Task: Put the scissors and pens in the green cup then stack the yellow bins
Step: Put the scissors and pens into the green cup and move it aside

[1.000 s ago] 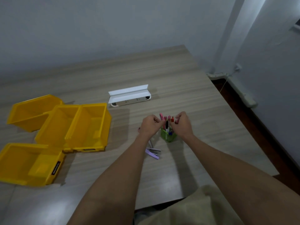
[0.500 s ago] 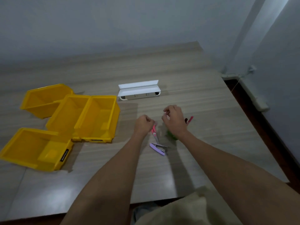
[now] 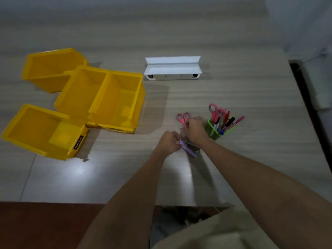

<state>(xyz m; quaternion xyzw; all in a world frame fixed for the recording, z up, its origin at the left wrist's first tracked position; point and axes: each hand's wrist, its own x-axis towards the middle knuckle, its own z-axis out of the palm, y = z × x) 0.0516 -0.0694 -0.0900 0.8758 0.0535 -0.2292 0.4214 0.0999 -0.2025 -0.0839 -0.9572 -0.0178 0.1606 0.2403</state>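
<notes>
A green cup (image 3: 213, 131) stands on the table right of my hands, with pink scissors (image 3: 215, 112) and several pens (image 3: 230, 122) sticking out of it. A second pair of pink scissors (image 3: 183, 118) shows its handles just above my right hand (image 3: 195, 130), which is closed around its lower part. My left hand (image 3: 168, 142) is curled shut beside the right one, its fingertips against the end of a purple stapler (image 3: 190, 150). Several open yellow bins (image 3: 122, 97) lie on the left, unstacked, two of them touching side by side.
An open white box (image 3: 172, 68) lies at the back of the wooden table (image 3: 251, 150). The table's near edge runs just below my forearms, with dark floor to the lower left. A wall and a white floor strip are at the right.
My right hand left the green cup and moved left onto the second scissors. My left hand dropped down to the stapler. The view tilted down and closer.
</notes>
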